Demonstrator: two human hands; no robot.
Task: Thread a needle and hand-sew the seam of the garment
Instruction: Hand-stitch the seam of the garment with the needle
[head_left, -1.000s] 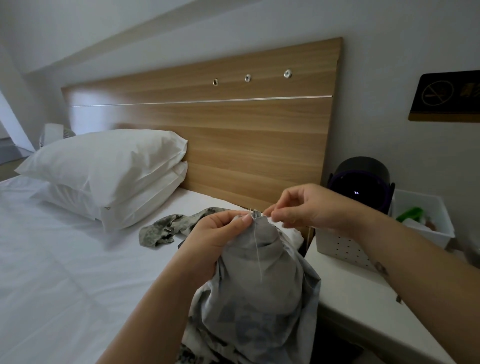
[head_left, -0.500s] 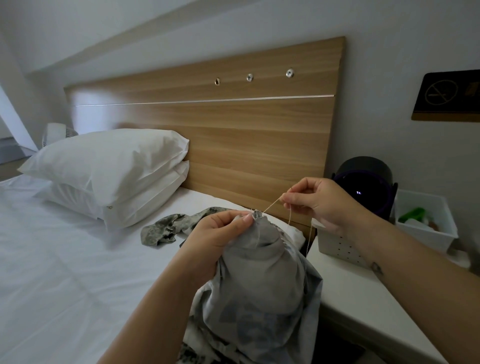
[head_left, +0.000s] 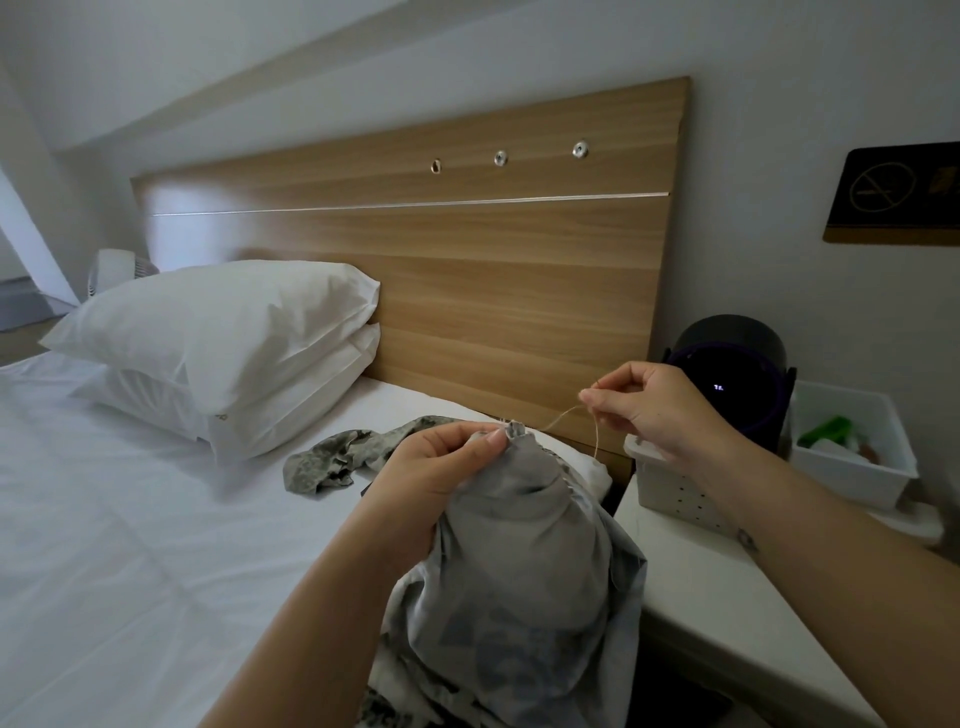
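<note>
In front of the headboard (head_left: 467, 291), near its right end, the garment (head_left: 519, 545) is held up, its bunched edge pinched in the left hand (head_left: 436, 467). Thread (head_left: 563, 414) runs from that edge to the right hand (head_left: 654, 410), which pinches it. The needle is too small to make out. Threading looks done and stitching seems under way; how much remains I cannot tell.

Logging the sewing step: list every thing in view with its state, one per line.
left hand: pinches the garment at its gathered seam.
right hand: pinches the thread, raised right of the seam.
garment: bunched, hanging from the left hand.
thread: slack, curving from seam to right hand.
pillows: two, stacked.
dark round device: small light on.
white bin: open, things inside.
</note>
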